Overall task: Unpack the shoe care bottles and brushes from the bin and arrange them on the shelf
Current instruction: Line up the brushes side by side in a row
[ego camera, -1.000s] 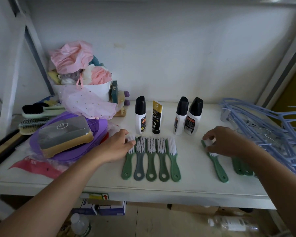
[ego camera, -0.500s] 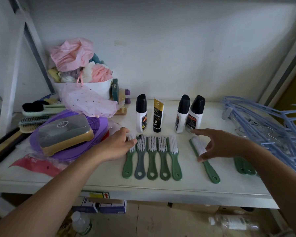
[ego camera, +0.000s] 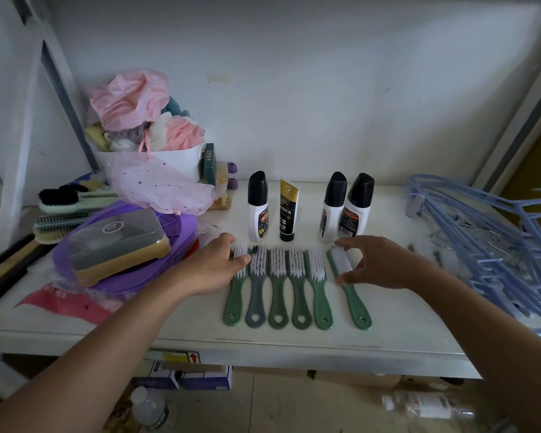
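Five green brushes with white bristles (ego camera: 278,292) lie side by side on the white shelf (ego camera: 403,335), handles toward me. My left hand (ego camera: 213,267) rests flat against the head of the leftmost one, fingers spread. A sixth green brush (ego camera: 355,303) lies just right of the row, slightly angled; my right hand (ego camera: 384,264) pinches its bristle head between thumb and fingers. Behind the row stand three white bottles with black caps (ego camera: 258,214) (ego camera: 331,210) (ego camera: 356,210) and a black-and-gold tube (ego camera: 288,210).
A pile of blue hangers (ego camera: 487,245) fills the shelf's right end. On the left sit a purple basin (ego camera: 175,226) with a lidded box on it, a white bin of pink items (ego camera: 175,160) and other brushes (ego camera: 66,201). Boxes and water bottles lie on the floor below.
My right hand has carried the sixth brush leftward, from near the hangers to just beside the row. My left hand has stayed on the leftmost brush.
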A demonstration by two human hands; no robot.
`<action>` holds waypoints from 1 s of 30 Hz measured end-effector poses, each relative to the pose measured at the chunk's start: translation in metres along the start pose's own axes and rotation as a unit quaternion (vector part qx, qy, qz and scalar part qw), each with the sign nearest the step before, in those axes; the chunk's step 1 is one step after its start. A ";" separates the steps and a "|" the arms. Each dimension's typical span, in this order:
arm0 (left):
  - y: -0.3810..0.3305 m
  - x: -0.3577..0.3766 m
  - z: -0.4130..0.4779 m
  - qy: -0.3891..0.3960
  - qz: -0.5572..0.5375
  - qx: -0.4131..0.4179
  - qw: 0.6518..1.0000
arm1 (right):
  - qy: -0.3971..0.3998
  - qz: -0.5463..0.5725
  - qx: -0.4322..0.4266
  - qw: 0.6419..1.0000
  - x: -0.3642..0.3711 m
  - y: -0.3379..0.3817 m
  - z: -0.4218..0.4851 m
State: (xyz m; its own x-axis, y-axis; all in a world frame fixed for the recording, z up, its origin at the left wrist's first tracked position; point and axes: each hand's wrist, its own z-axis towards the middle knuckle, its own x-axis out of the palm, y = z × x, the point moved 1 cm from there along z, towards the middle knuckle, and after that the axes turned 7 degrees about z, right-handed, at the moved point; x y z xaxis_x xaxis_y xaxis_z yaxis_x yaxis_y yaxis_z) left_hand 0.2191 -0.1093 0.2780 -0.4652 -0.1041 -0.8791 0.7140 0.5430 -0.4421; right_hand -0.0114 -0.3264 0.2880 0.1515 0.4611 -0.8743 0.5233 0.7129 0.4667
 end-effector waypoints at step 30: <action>-0.001 -0.001 -0.001 0.003 0.003 0.005 1.000 | 0.002 -0.001 -0.003 1.000 0.004 0.021 -0.003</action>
State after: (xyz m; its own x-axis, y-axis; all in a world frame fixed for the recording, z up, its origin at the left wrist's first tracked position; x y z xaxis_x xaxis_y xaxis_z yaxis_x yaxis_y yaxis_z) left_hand 0.2180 -0.1087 0.2798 -0.4650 -0.0959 -0.8801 0.7213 0.5354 -0.4394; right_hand -0.0028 -0.3080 0.2945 0.1465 0.4613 -0.8751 0.5185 0.7176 0.4651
